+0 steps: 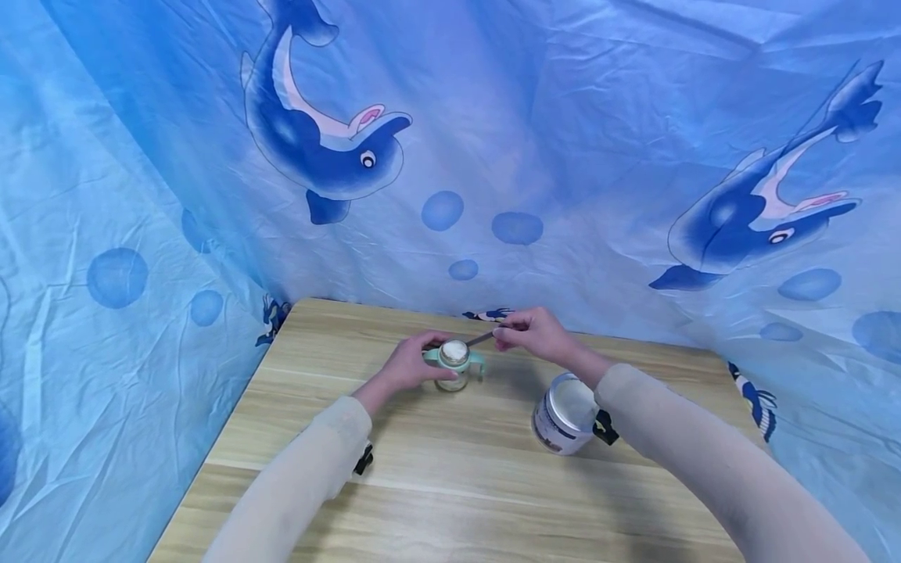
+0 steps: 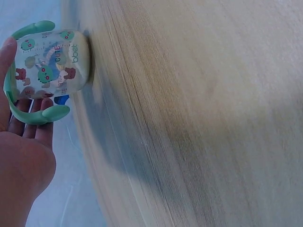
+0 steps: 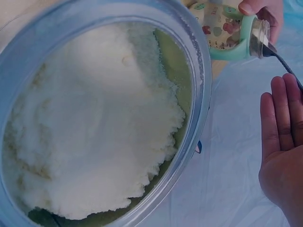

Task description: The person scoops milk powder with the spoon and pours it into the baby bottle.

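Note:
A clear baby bottle (image 2: pixel 54 66) with green side handles and printed cartoon figures stands upright on the wooden table. My left hand (image 1: pixel 410 363) grips it near the neck, thumb and fingers on opposite sides. From the right, my right hand (image 1: pixel 536 335) pinches the handle of a metal spoon (image 1: pixel 482 338). The spoon's bowl is right at the bottle's open mouth (image 3: pixel 259 39), where white powder shows in the head view. To the right, below my right forearm, stands an open can (image 1: pixel 554 428) with whitish powder (image 3: pixel 94 118) inside.
The wooden table (image 1: pixel 436 493) reaches back to a blue curtain (image 1: pixel 563 156) printed with dolphins, which also hangs along the left side. Black wrist mounts (image 1: pixel 363 460) show at both sleeves, the right one close beside the can.

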